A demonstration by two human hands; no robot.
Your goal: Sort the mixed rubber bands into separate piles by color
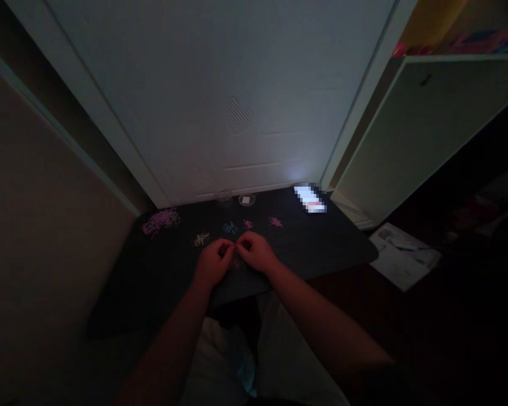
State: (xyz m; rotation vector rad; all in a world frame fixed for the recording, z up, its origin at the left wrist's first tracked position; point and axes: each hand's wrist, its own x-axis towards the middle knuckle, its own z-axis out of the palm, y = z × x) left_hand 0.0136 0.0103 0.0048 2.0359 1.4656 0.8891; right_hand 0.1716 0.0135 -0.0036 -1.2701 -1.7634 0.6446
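Dim light blurs the detail; left hand (pixel 214 261) and right hand (pixel 256 252) meet fingertip to fingertip over the dark surface (pixel 322 242), both pinching small pink bands (pixel 236 263), barely visible between them.

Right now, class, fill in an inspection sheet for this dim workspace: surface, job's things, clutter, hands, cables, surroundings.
Surface: small dark table.
Job's things: tiny pink bands between both hands; sorted small piles; large pink-purple heap.
Clutter: clear round dish, lit phone.
Hands: left hand and right hand together, fingers pinched; grip unclear.
Cables: nothing seen.
Surroundings: white door, white cabinet, papers on floor.
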